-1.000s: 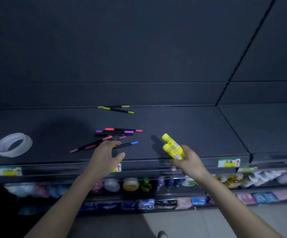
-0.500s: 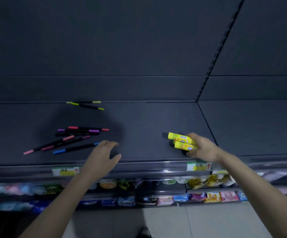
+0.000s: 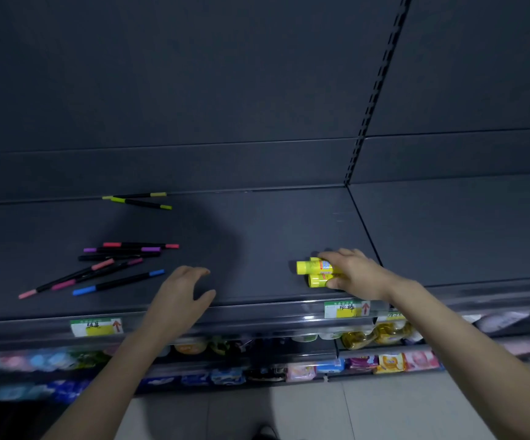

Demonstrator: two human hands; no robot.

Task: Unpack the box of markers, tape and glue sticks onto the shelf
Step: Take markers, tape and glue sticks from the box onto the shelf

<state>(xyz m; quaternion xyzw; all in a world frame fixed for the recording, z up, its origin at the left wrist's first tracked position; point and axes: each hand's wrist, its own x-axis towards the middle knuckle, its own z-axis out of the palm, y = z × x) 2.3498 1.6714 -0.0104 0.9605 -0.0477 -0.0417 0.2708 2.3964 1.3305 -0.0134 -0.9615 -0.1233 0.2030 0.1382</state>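
price labels (image 3: 96, 327) | packaged goods (image 3: 390, 362) below | tiled floor (image 3: 305, 414)

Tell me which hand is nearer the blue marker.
Left. The left hand hangs just right of the blue marker, not touching it; the right hand is much farther right, gripping the glue sticks.

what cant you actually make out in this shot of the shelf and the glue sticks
1. Head view: the right hand covers one end of the glue sticks, so whether it grips more than two is hidden.
2. Head view: the print on the glue sticks is too small to read.
3. Head view: the packets on the lower shelves are blurred, kinds unclear.
4. The box and the tape lie outside the frame.
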